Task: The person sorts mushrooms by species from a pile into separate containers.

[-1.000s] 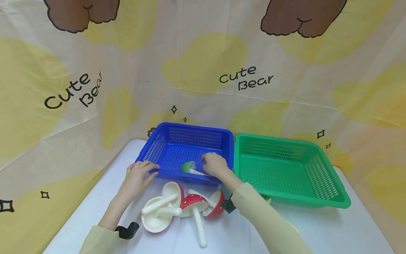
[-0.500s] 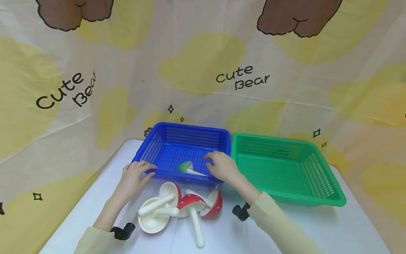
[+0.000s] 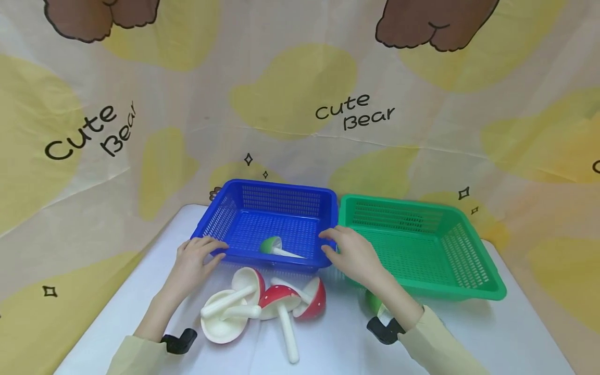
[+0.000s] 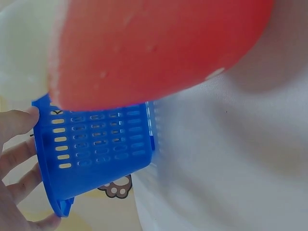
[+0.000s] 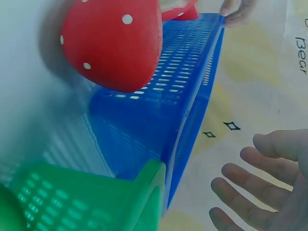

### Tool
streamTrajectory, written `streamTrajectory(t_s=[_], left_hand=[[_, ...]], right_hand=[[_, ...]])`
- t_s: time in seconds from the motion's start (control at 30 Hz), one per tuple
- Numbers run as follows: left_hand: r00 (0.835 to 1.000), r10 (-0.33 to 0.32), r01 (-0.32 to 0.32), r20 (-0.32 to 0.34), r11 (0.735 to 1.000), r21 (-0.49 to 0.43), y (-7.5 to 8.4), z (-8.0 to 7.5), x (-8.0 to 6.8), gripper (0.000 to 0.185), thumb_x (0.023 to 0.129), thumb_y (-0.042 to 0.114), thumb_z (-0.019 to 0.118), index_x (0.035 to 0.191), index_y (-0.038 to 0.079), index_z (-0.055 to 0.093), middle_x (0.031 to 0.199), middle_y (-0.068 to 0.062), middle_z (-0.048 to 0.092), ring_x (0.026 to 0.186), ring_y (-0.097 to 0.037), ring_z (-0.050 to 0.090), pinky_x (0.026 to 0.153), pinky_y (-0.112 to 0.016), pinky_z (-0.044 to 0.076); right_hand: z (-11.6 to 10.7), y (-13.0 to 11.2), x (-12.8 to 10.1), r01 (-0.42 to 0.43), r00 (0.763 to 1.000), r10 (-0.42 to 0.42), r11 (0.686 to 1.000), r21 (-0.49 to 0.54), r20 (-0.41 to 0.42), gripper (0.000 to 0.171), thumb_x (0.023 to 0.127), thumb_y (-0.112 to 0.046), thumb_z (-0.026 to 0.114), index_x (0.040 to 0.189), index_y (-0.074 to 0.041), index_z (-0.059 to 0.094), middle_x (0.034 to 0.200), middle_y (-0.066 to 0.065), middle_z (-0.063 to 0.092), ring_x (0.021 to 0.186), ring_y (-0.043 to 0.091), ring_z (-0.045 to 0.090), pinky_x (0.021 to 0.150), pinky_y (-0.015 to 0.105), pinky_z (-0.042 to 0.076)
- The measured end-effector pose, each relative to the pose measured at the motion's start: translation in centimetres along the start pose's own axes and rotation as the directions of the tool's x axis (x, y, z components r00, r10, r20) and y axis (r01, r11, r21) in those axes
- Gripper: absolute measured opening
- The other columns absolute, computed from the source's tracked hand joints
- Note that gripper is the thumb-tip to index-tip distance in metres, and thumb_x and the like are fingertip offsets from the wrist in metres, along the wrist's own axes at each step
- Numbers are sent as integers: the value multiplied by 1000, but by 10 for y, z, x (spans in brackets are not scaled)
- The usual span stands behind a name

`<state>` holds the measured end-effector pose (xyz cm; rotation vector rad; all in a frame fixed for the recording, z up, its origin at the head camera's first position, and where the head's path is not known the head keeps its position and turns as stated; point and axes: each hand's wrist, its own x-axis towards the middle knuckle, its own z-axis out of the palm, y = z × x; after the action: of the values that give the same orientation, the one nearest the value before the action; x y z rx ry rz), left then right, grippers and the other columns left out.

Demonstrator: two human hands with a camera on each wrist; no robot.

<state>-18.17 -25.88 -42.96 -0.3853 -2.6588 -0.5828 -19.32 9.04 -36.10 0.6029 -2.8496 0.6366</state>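
A blue basket (image 3: 281,200) stands mid-table with a green-capped toy mushroom (image 3: 272,245) lying inside it. My left hand (image 3: 216,250) rests on the basket's front left corner, fingers fairly straight along the rim (image 4: 96,149). My right hand (image 3: 334,244) is at the front right corner, fingers relaxed and spread; in the right wrist view the right hand (image 5: 260,183) holds nothing and stands just off the blue wall (image 5: 183,96). In front of the basket lie red spotted mushrooms (image 3: 286,299) and cream ones (image 3: 225,317).
A green basket (image 3: 469,281) stands right of the blue one, touching it. Another green mushroom (image 3: 373,302) lies on the white table under my right wrist, partly hidden. A yellow bear-print cloth backs the table. The red cap (image 4: 154,48) fills the left wrist view.
My right hand has come out of the blue basket and moved right to its front right corner, leaving the green mushroom inside. The left hand has stayed put.
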Motion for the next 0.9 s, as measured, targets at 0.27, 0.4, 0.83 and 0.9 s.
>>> streamTrajectory(t_s=[0.27, 0.4, 0.83, 0.9], left_hand=[[1000, -1, 1, 6, 1000, 1, -1, -1, 0, 16, 86, 13, 69, 103, 14, 70, 103, -6, 69, 102, -31, 56, 96, -68, 30], [1000, 1, -1, 3, 1000, 0, 0, 1, 0, 16, 86, 13, 70, 102, 14, 70, 102, -6, 68, 100, -30, 56, 96, -68, 30], [1000, 3, -3, 5, 1000, 6, -2, 0, 1, 15, 86, 12, 69, 102, 14, 70, 102, -7, 68, 101, -31, 56, 94, -68, 31], [1000, -1, 1, 6, 1000, 5, -2, 1, 1, 15, 86, 13, 69, 101, 14, 70, 102, -7, 68, 101, -32, 56, 94, -68, 31]], right_hand=[[-6, 13, -32, 36, 997, -40, 998, -49, -73, 27, 86, -19, 70, 112, -15, 69, 105, 2, 71, 96, 21, 64, 73, 36, 54], [-9, 23, -49, 36, 992, -44, 997, -66, -119, 29, 84, -17, 73, 113, -15, 69, 103, 2, 71, 96, 22, 65, 76, 39, 54], [2, 49, -97, 56, 964, -104, 979, -195, -243, 34, 78, -10, 76, 111, -13, 69, 100, -1, 71, 90, 20, 65, 75, 36, 53], [3, 52, -104, 63, 956, -117, 977, -202, -269, 35, 77, -9, 76, 110, -12, 69, 99, -1, 71, 90, 19, 65, 75, 37, 53]])
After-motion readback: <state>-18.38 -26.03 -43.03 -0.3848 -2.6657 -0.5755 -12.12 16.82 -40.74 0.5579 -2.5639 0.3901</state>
